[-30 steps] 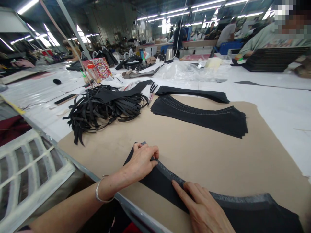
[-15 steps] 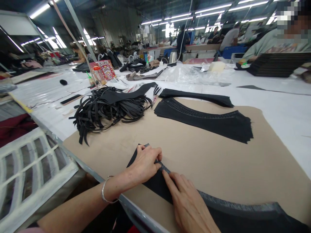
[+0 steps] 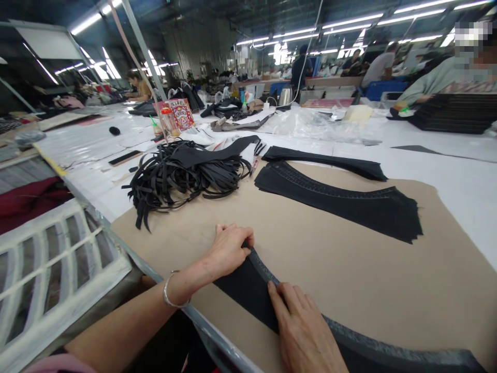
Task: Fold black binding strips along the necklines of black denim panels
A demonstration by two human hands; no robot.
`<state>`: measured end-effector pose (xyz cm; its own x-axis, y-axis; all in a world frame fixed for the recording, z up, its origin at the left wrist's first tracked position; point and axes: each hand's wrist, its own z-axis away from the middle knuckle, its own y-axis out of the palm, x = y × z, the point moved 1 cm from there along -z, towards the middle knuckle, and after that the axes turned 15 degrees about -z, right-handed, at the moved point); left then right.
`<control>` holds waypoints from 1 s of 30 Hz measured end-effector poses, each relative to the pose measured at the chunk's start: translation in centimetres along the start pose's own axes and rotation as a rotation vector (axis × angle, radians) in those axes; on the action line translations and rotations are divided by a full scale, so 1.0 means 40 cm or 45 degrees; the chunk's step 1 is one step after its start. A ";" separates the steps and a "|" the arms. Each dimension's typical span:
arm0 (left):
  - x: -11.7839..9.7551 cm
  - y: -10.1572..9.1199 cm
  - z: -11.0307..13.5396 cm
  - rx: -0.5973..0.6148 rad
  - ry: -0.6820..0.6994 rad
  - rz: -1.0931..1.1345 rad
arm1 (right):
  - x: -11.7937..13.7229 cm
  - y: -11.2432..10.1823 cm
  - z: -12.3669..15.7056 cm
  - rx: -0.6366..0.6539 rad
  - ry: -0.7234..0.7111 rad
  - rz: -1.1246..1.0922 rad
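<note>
A curved piece of black fabric lies along the near side of the tan board. A greyish strip follows its upper curved edge. My left hand, with a bracelet at the wrist, has its fingers curled and pinches the fabric's far left end, covering that corner. Lower and to the right, my right hand rests on the fabric with its fingers stretched out, fingertips touching the strip. The fabric's near right part runs out of view.
Behind my hands, a tangled bundle of black strips lies on the left. Stacked curved black pieces lie on the right, with a narrower stack beyond. A white slatted frame stands left of the table. A co-worker is at the far right.
My left hand has drawn back to the fabric's far end, covering its corner. My right hand has moved slightly right and down along the strip, widening the gap between my hands.
</note>
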<state>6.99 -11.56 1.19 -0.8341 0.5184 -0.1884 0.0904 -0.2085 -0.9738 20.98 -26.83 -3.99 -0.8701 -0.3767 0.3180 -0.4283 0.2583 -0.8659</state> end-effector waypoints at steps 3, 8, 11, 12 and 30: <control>0.007 -0.002 -0.007 0.001 0.012 -0.003 | -0.003 0.005 0.001 -0.049 -0.042 0.016; 0.014 0.000 -0.015 0.000 0.027 -0.003 | -0.008 0.005 0.001 -0.043 -0.089 0.078; 0.016 0.004 -0.017 -0.012 0.042 0.000 | -0.008 0.006 -0.001 -0.077 -0.113 0.113; 0.017 0.006 -0.017 -0.018 0.045 0.000 | -0.008 0.007 -0.003 -0.095 -0.122 0.121; 0.037 0.024 -0.006 -0.106 -0.015 0.123 | 0.031 0.026 -0.092 0.022 0.038 0.029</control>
<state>5.97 -10.79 -0.07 -0.8256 0.4893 -0.2811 0.2154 -0.1872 -0.9584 18.56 -23.77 -3.08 -0.8864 -0.3442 0.3094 -0.4044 0.2509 -0.8795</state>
